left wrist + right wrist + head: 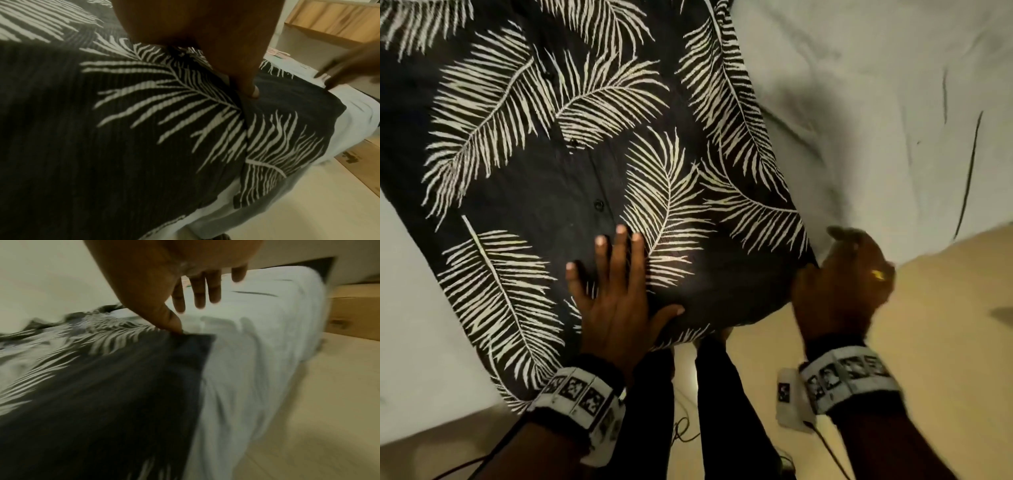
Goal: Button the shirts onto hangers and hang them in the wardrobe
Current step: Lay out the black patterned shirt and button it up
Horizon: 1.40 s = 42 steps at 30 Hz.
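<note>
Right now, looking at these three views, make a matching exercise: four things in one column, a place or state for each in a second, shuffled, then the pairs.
1. left hand
2. right hand
3. shirt
4. bed sheet

A. white, creased, under the dark fabric
B. spread flat, fingers straight, on the shirt
C. dark with pale leaf print, lying on the bed
D. at the shirt's hem corner near the bed edge

Pairs: 1-B, 2-D, 3-C, 4-A

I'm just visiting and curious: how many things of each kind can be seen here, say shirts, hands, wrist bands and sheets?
Shirts: 1, the dark leaf-print shirt
Hands: 2, the left hand flat on the shirt, the right hand at its hem corner
Wrist bands: 2, left, right
Bed sheets: 1, white
Total: 6
</note>
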Available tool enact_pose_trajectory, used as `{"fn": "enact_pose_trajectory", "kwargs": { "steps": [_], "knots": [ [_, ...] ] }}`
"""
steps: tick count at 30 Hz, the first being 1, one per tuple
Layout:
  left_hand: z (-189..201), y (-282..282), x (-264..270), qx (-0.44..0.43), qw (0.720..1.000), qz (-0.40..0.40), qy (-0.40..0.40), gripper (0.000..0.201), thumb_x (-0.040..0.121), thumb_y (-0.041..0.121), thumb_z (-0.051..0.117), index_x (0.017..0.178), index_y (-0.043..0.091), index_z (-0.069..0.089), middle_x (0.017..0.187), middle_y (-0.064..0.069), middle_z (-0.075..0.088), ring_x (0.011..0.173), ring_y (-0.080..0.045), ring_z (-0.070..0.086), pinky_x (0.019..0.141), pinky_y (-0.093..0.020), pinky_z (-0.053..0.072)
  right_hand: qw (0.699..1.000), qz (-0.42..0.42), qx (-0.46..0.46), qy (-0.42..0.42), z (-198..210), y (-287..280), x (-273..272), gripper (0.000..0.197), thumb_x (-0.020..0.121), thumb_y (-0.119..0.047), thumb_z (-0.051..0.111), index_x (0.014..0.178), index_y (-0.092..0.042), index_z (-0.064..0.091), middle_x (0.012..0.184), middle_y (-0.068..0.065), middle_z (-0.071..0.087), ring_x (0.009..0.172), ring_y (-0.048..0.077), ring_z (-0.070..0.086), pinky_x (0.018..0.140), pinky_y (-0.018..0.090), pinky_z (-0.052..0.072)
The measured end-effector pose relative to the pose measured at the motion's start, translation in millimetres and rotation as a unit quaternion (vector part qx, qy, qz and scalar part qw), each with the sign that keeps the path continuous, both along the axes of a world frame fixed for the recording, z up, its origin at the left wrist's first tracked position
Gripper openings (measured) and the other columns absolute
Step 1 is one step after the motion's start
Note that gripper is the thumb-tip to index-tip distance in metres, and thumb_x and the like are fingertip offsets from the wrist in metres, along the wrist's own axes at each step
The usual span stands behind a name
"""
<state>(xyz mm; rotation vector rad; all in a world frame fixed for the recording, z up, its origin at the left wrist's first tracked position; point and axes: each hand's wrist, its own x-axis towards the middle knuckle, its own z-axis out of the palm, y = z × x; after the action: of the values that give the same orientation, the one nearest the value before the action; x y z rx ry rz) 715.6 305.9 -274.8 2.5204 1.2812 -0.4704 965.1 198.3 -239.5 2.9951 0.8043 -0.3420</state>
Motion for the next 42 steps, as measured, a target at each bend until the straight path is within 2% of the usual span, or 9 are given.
{"fn": "enact_pose_trajectory", "kwargs": {
  "steps": [3,6,13,17,22,28,32,37,42],
  "knots": [
    [-2,5,0,-0.015,1.0,-0.005,0.019,0.113,0.08,0.083,0.039,0.161,0.009,0.015,0.169,-0.011,0.008,0.156,-0.032,0.007,0.116,-0.072,0.002,0.973,0.217,0.006,0.074,-10,43,-77,0.075,0.088,-0.041,0.051,0.156,-0.02,0.029,0.166,0.015,0.014,0.153,0.036,0.01,0.119,0.063,0.006],
    [-2,7,-8,-0.013,0.999,-0.015,0.05,0.114,0.08,0.087,0.034,0.162,0.011,0.011,0.17,-0.006,0.004,0.157,-0.026,0.007,0.115,-0.073,0.002,0.924,0.354,-0.059,0.132,-45,45,-100,0.081,0.095,-0.064,0.042,0.16,-0.034,0.005,0.168,-0.002,-0.009,0.153,0.024,-0.014,0.119,0.065,0.003],
    [15,15,-15,-0.033,0.999,-0.027,0.033,0.115,0.074,0.091,0.037,0.163,0.022,0.012,0.17,-0.004,0.008,0.156,-0.026,0.011,0.115,-0.073,-0.005,0.986,0.043,-0.12,0.105,-35,-28,-21,0.082,0.095,-0.07,0.01,0.159,-0.024,-0.012,0.166,-0.003,-0.019,0.154,0.028,-0.01,0.116,0.07,0.006],
    [27,63,4,0.036,0.998,-0.006,-0.049,0.08,0.094,0.065,0.039,0.16,0.022,0.023,0.164,-0.006,0.024,0.155,-0.025,0.016,0.115,-0.07,-0.005,0.99,0.096,-0.07,0.081,-19,33,-39,0.082,0.099,-0.063,0.025,0.159,-0.02,-0.01,0.165,0.003,-0.02,0.152,0.029,-0.013,0.119,0.066,-0.003],
    [2,140,24,0.017,0.999,-0.01,-0.038,0.084,0.098,0.068,0.033,0.162,0.028,-0.004,0.17,0.005,-0.011,0.156,-0.023,-0.006,0.113,-0.072,-0.007,0.932,0.34,-0.042,0.117,-50,116,-71,0.078,0.098,-0.064,0.03,0.158,-0.036,-0.01,0.164,-0.005,-0.024,0.152,0.024,-0.019,0.118,0.066,-0.002],
    [-2,164,4,0.01,0.999,-0.041,0.002,0.094,0.087,0.084,0.016,0.162,0.029,0.008,0.17,0.011,0.002,0.156,-0.019,0.011,0.113,-0.071,-0.008,0.98,0.071,-0.141,0.121,-34,50,-10,0.075,0.094,-0.07,0.006,0.153,-0.036,-0.025,0.161,-0.009,-0.029,0.154,0.027,-0.013,0.119,0.065,0.0],
    [7,184,25,0.027,0.997,-0.029,-0.067,0.076,0.095,0.073,0.031,0.159,0.032,0.023,0.166,-0.003,0.02,0.15,-0.03,0.02,0.116,-0.068,0.008,0.985,0.089,-0.097,0.11,-12,115,-17,0.079,0.095,-0.066,0.011,0.156,-0.026,-0.02,0.159,-0.001,-0.033,0.151,0.028,-0.022,0.119,0.061,-0.01],
    [-17,218,36,0.005,0.998,-0.002,-0.063,0.083,0.093,0.079,0.024,0.161,0.037,0.003,0.17,0.007,-0.004,0.156,-0.024,-0.002,0.116,-0.069,0.005,0.937,0.31,-0.029,0.157,-43,222,-46,0.074,0.102,-0.058,0.026,0.155,-0.035,-0.019,0.161,-0.008,-0.032,0.15,0.02,-0.025,0.12,0.061,-0.008],
    [-26,226,20,-0.008,0.999,-0.002,-0.046,0.085,0.086,0.085,0.014,0.158,0.045,-0.01,0.168,0.015,-0.016,0.156,-0.02,-0.009,0.116,-0.069,-0.003,0.976,0.163,-0.064,0.131,-55,188,24,0.071,0.1,-0.066,0.017,0.155,-0.039,-0.018,0.162,-0.014,-0.027,0.152,0.018,-0.018,0.12,0.063,-0.003]
  ]
}}
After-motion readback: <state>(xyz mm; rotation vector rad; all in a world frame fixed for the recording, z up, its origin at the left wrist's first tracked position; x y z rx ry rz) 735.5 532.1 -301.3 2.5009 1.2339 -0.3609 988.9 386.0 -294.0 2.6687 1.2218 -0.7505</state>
